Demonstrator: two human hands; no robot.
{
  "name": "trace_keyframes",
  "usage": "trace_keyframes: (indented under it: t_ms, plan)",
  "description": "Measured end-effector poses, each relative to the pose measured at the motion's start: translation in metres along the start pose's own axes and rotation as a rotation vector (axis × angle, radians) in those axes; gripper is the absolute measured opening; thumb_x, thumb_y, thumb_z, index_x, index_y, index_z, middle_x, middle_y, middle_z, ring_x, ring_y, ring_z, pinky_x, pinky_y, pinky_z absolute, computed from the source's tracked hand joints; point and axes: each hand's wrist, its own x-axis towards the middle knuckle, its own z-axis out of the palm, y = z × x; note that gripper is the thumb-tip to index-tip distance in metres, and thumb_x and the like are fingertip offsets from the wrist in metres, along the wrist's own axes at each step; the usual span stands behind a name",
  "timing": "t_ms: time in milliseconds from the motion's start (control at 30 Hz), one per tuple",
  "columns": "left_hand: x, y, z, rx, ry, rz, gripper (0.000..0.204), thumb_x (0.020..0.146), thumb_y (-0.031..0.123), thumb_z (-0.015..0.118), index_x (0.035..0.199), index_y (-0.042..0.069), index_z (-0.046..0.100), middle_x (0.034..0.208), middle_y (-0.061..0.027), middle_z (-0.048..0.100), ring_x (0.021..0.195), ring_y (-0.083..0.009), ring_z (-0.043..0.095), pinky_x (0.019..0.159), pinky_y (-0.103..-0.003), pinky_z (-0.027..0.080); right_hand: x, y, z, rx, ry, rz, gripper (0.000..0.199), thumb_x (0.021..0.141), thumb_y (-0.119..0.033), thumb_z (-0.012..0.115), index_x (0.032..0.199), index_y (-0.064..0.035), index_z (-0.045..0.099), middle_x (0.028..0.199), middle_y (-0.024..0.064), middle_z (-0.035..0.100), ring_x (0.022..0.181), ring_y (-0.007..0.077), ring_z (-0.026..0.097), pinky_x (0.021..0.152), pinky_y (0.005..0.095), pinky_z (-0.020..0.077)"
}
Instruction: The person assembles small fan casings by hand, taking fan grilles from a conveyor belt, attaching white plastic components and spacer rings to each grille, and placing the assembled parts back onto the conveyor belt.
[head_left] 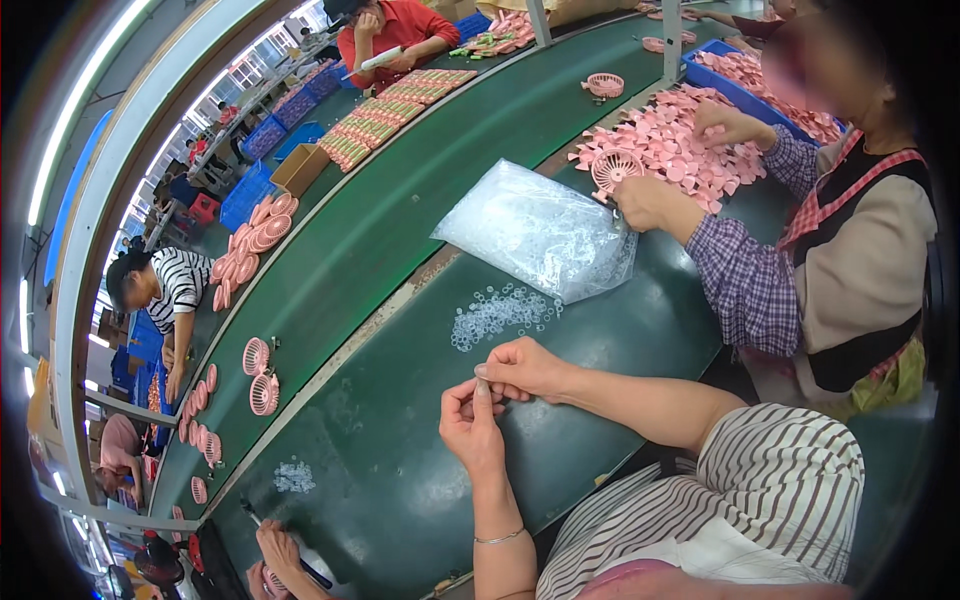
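Left hand (470, 425) raised over the green bench (400, 480), fingers curled, right hand (522, 368) just above it, fingertips of both pinched together on a small clear ring (482, 381), barely visible, loose pile of clear rings (500, 312) just beyond, clear plastic bag (540, 235) farther off

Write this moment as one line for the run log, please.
left hand: pinches small clear piece | right hand: touches same piece | near: clear rings, plastic bag, green table
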Motion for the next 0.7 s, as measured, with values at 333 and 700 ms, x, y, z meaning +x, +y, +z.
trace_keyframes:
  t_ms: [333, 700]
  plan:
    - [0.003, -0.001, 0.000, 0.129, 0.017, 0.034, 0.010, 0.085, 0.009, 0.060, 0.087, 0.000, 0.056, 0.072, -0.0037, 0.060, 0.060, -0.0058, 0.055, 0.053, -0.019, 0.046, 0.004, 0.003, 0.002, -0.035, 0.043, -0.080, 0.027, 0.087, -0.025, 0.060, 0.071, -0.0035, 0.056, 0.060, 0.0035, 0.057, 0.045, 0.0045, 0.045, 0.036, 0.0193, 0.0312]
    - [0.005, -0.002, 0.000, 0.554, 0.006, 0.253, 0.007, 0.080, 0.004, 0.064, 0.082, -0.002, 0.059, 0.080, -0.0048, 0.061, 0.063, -0.0085, 0.057, 0.058, -0.022, 0.048, 0.009, 0.016, 0.002, -0.548, 0.286, -0.442, 0.031, 0.083, -0.020, 0.057, 0.063, 0.0035, 0.054, 0.054, 0.0122, 0.053, 0.046, 0.0147, 0.047, 0.046, 0.0330, 0.0396]
